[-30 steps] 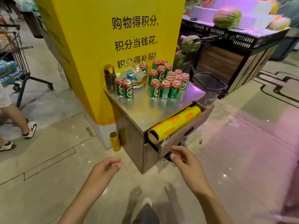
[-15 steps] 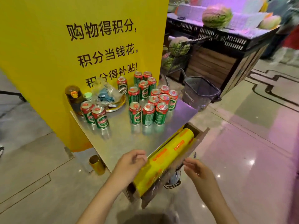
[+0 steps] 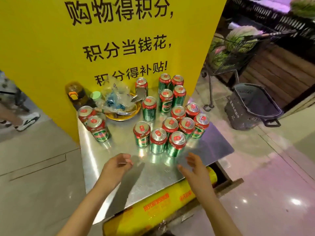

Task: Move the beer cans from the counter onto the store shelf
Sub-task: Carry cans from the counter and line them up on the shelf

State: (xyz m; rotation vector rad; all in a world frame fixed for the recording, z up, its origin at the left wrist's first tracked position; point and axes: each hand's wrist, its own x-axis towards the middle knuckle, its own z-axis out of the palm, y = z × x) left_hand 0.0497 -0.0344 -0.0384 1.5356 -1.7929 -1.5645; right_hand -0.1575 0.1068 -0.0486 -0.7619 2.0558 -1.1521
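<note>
On the brushed, reflective steel surface (image 3: 119, 181), green cylindrical beer cans (image 3: 170, 120) with red shoulders and silver pull-tab lids stand upright: a tight cluster toward the right, two apart at the left near an amber bottle (image 3: 76, 96). Crumpled clear plastic fills a round yellow dish (image 3: 134, 112). Left hand (image 3: 117, 166), fingers loosely curled, and right hand (image 3: 194, 167), fingers spread, hover near the closest cans, holding nothing. Below the surface's front edge lies a glossy yellow film roll (image 3: 153, 212).

Single head-worn wide-angle view, looking steeply down and forward, hovering close above the steel counter (image 3: 119, 176), facing the yellow sign (image 3: 51, 48)
</note>
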